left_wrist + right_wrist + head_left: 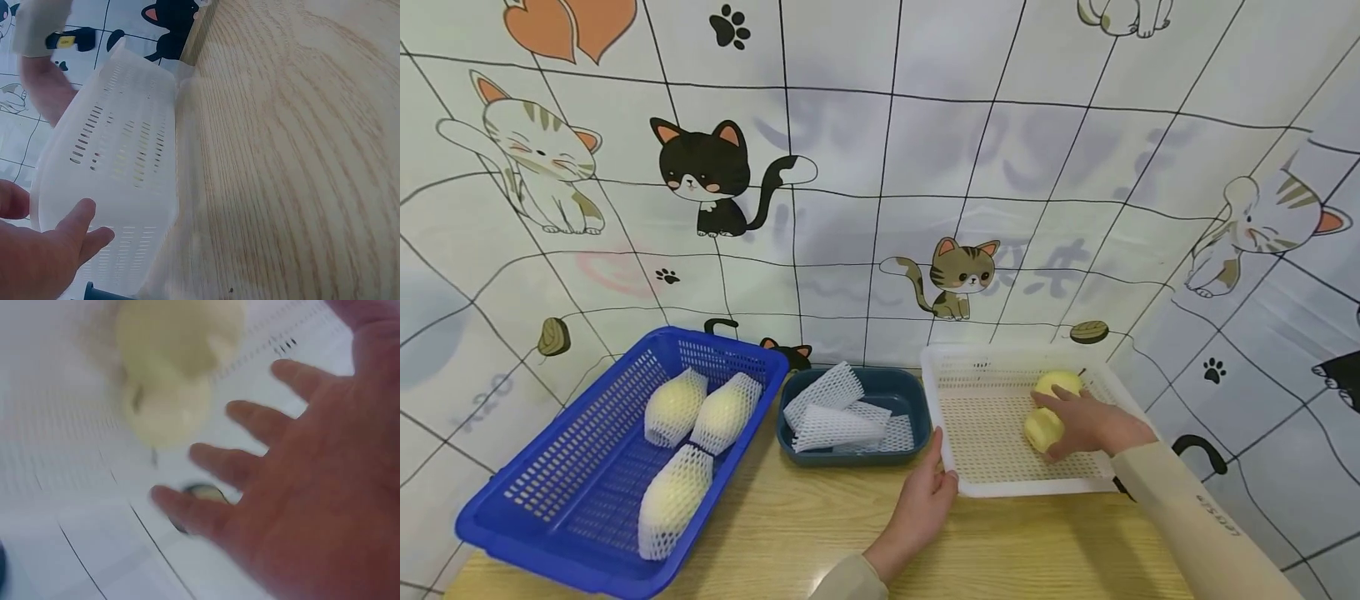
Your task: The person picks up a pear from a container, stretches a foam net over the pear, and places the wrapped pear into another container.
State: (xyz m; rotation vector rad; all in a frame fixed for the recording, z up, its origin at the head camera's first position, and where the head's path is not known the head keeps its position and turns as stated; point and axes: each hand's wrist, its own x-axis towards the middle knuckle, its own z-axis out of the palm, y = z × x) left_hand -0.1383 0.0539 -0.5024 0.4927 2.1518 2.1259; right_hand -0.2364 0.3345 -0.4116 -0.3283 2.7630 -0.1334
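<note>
My left hand (921,504) holds the near left corner of a white plastic basket (1037,487). In the left wrist view, fingers (81,219) lie on the basket's outer wall, with the rim between them and the thumb. Two pale yellow pears sit at the right side of this basket: a far pear (1060,383) with a dark stem and a near pear (1042,429). Over them reaches my right hand (1082,425), partly covering both. The right wrist view shows its fingers (250,422) spread, apart from the blurred pears (165,415).
On the left stands a blue basket (561,575) with a few fruits in white foam nets (673,504). A dark teal tray (853,460) in the middle holds several foam net sleeves (838,427). All stand on a wooden table (790,533) against a cat-print wall covering (842,208).
</note>
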